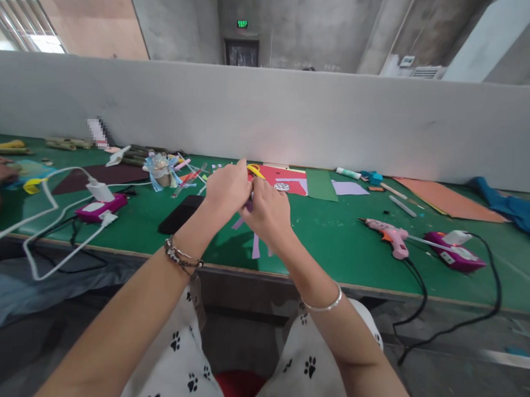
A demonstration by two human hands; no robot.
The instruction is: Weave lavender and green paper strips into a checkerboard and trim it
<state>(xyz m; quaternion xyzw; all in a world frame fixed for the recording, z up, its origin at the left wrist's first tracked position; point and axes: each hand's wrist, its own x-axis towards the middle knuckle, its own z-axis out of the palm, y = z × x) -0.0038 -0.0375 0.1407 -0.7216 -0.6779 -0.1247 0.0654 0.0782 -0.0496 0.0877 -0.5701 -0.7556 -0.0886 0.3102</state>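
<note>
Left hand: the hand (228, 185) bends down at the wrist and meets the other; its fingertips are hidden, so I cannot tell whether they are closed on anything.
Right hand: fingers curled, the hand (268, 207) touching the left one; a bit of purple shows at the fingertips, but I cannot tell how firmly, if at all, it is gripped.
Purple strips: narrow paper strips (256, 246) show just below the joined hands, over the green table (324, 242); plain, no print.
Yellow piece: a curved yellow piece (256, 170) just behind the hands, partly covered.
White oval: a black-marked oval (281, 187) by the red sheet (292, 174); marks too small to read.
Phone: a dark slab (180, 214) left of the hands, no writing visible.
Glue stick: a pale tube (348, 173) with a green band, lettering not legible.
Glue gun: pink gun (390, 234), a reddish glow on its body, no readable brand.
Power strips: magenta blocks at right (453, 253) and left (100, 207), their white labels unreadable.
Exit sign: the lit green sign (242, 23) on the far wall reads "EXIT", with small characters above.
</note>
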